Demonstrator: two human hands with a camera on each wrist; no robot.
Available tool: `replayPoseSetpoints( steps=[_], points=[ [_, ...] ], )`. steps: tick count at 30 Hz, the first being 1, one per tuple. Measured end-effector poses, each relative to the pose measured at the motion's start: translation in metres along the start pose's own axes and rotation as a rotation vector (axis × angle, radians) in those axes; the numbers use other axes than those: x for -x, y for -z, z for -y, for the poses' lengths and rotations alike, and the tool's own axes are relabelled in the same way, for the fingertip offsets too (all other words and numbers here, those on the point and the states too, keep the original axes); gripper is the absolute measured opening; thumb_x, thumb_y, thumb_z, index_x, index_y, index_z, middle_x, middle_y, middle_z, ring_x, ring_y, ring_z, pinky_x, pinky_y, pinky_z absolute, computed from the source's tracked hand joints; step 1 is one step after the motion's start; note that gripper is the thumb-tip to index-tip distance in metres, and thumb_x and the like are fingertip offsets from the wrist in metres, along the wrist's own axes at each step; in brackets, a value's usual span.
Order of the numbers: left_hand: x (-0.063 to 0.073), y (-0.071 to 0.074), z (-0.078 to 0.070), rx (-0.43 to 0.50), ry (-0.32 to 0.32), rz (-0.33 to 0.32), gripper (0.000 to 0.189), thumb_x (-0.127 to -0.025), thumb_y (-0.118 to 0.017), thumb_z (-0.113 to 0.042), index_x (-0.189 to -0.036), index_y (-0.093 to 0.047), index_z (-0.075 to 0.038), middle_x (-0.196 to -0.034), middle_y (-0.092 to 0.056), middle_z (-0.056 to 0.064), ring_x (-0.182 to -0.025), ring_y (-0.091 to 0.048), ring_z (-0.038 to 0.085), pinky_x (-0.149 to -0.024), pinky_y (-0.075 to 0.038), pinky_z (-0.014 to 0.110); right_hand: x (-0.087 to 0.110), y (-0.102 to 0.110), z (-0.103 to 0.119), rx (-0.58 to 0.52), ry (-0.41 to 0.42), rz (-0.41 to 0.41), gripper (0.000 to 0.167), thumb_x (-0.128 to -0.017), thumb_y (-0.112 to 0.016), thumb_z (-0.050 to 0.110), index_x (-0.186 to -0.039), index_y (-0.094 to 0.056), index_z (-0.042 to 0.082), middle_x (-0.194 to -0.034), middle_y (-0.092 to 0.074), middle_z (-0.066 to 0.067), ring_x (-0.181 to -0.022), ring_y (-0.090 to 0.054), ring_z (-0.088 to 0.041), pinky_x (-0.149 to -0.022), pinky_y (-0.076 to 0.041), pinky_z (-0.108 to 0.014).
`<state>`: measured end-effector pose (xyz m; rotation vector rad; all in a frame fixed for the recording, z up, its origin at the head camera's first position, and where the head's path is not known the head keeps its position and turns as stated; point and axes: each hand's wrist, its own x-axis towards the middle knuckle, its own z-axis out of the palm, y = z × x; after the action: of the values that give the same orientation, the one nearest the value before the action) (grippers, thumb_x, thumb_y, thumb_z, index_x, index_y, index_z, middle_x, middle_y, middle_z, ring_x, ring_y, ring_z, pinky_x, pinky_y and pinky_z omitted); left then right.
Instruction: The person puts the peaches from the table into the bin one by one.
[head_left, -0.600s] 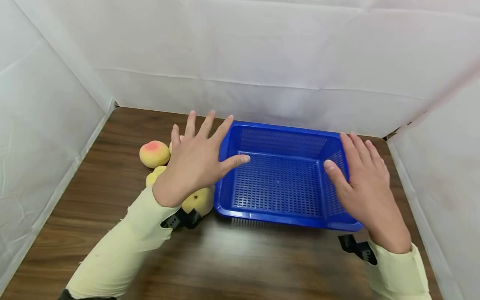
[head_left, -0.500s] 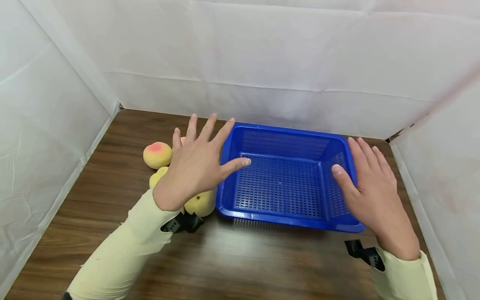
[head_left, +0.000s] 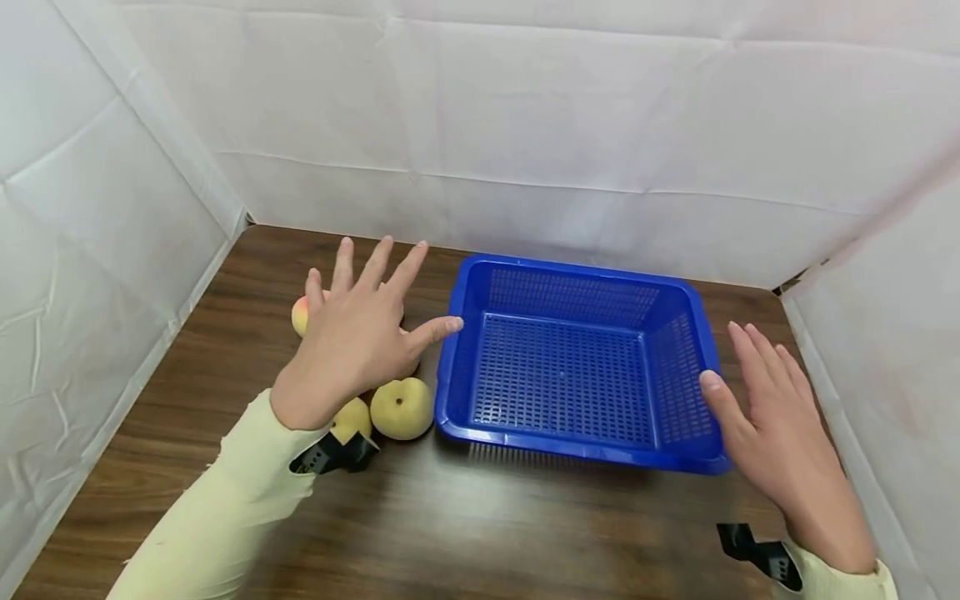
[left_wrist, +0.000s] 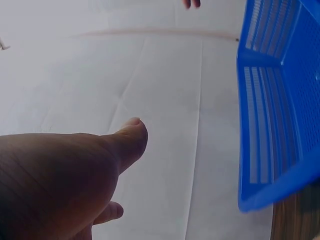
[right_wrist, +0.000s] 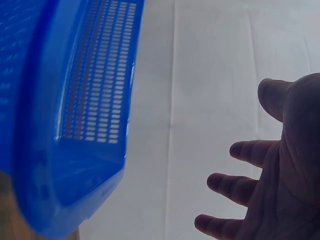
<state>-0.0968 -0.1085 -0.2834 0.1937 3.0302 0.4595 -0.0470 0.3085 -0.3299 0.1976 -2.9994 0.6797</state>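
Observation:
A blue plastic basket (head_left: 562, 454) with perforated sides stands upright on the table, with nothing in it. My left hand (head_left: 352, 337) hovers over the fruit left of the basket, fingers spread and holding nothing. Under it a pink-blushed peach (head_left: 299, 317) is mostly hidden. Nearer the basket lies a round pale yellow fruit (head_left: 402, 409), its dark dimple facing up. Another yellow fruit (head_left: 351, 419) is partly covered by the wrist. My right hand (head_left: 780, 425) is off the basket's right side, its fingers extended and thumb apart, holding nothing.
The brown wooden table (head_left: 525, 533) ends at a white sheet (head_left: 540, 108) behind the basket. White sheets also rise along the left and right sides. A black strap mount (head_left: 757, 554) sits at the right wrist, another (head_left: 333, 454) at the left.
My left hand has moved left, away from the basket's rim, uncovering more of the pale yellow fruit. My right hand has drawn right and toward me, off the basket's side.

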Motion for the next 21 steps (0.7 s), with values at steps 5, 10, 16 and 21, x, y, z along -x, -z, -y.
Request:
replayPoseSetpoints(
  steps=[5,10,16,21],
  points=[
    [0.006,0.005,0.016,0.019,0.051,0.01,0.092,-0.095,-0.048,-0.078,-0.168,-0.014,-0.034,-0.176,-0.014,0.015,-0.159,0.001,0.055,-0.117,-0.005,0.083,0.008,-0.004,-0.016,-0.014,-0.008,0.013,0.068,-0.113,-0.04,0.034,-0.168,-0.009,0.007,-0.172,-0.008,-0.031,-0.162,0.003,-0.046,-0.13,0.01,-0.058],
    [0.01,0.006,0.034,0.036,0.101,0.021,0.095,-0.094,-0.044,-0.082,-0.168,-0.009,-0.035,-0.176,-0.01,0.016,-0.159,0.005,0.056,-0.116,-0.004,0.084,0.014,-0.013,-0.032,-0.05,-0.024,0.018,0.069,-0.113,-0.041,0.031,-0.167,-0.007,0.003,-0.169,-0.009,-0.035,-0.16,0.003,-0.053,-0.128,0.01,-0.063],
    [0.017,0.003,0.059,0.062,0.184,0.043,0.098,-0.093,-0.042,-0.084,-0.168,-0.003,-0.036,-0.176,-0.006,0.017,-0.158,0.007,0.057,-0.116,-0.003,0.084,0.019,-0.026,-0.05,-0.107,-0.111,0.069,0.071,-0.113,-0.037,0.032,-0.165,-0.004,-0.002,-0.163,-0.011,-0.045,-0.152,0.0,-0.066,-0.121,0.003,-0.077],
    [0.023,0.001,0.077,0.086,0.224,0.034,0.097,-0.093,-0.042,-0.083,-0.168,-0.002,-0.035,-0.176,-0.006,0.02,-0.157,0.006,0.059,-0.114,-0.004,0.085,0.017,-0.036,-0.055,-0.125,-0.176,0.11,0.073,-0.113,-0.036,0.036,-0.165,0.0,-0.002,-0.163,-0.008,-0.046,-0.151,-0.003,-0.067,-0.117,-0.003,-0.08]
  ],
)
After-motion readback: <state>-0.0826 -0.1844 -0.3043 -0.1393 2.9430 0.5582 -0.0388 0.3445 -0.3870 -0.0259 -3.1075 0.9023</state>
